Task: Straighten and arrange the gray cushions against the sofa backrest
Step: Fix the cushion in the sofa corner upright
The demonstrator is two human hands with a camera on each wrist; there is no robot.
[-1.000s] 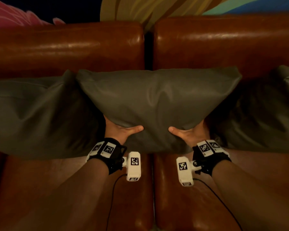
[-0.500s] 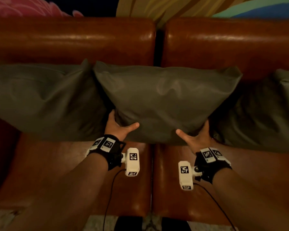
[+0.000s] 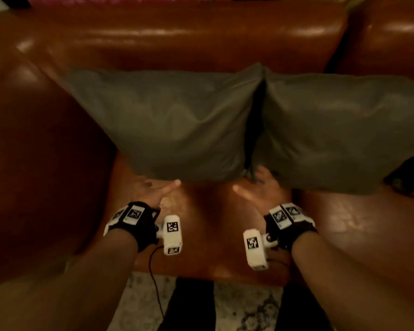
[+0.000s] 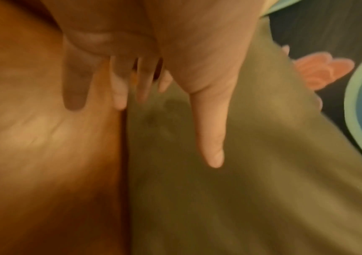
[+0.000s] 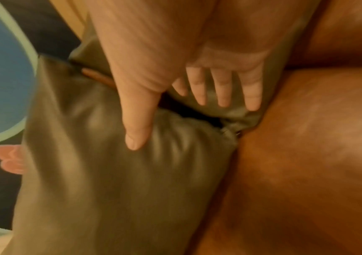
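Observation:
Two gray cushions lean against the brown leather backrest (image 3: 177,37). The left cushion (image 3: 172,120) fills the middle of the head view and the one beside it (image 3: 339,130) touches it on the right. My left hand (image 3: 153,191) is open at the left cushion's lower edge, thumb spread toward it. In the left wrist view its fingers (image 4: 119,93) are straight over the seam between seat and cushion (image 4: 241,172). My right hand (image 3: 253,189) is open at the gap between the two cushions. Its fingers (image 5: 221,89) lie straight at the cushions' lower corners, thumb over the left cushion (image 5: 110,189).
The sofa's padded armrest (image 3: 34,139) rises at the left. The seat (image 3: 213,223) lies bare under my hands. A dark corner of a third cushion (image 3: 411,180) shows at the far right. A pale rug (image 3: 139,306) and my dark-clothed legs (image 3: 191,306) are below.
Both hands have let go of the middle cushion and moved left to the left cushion's lower edge. The head view has swung left, bringing the armrest into view.

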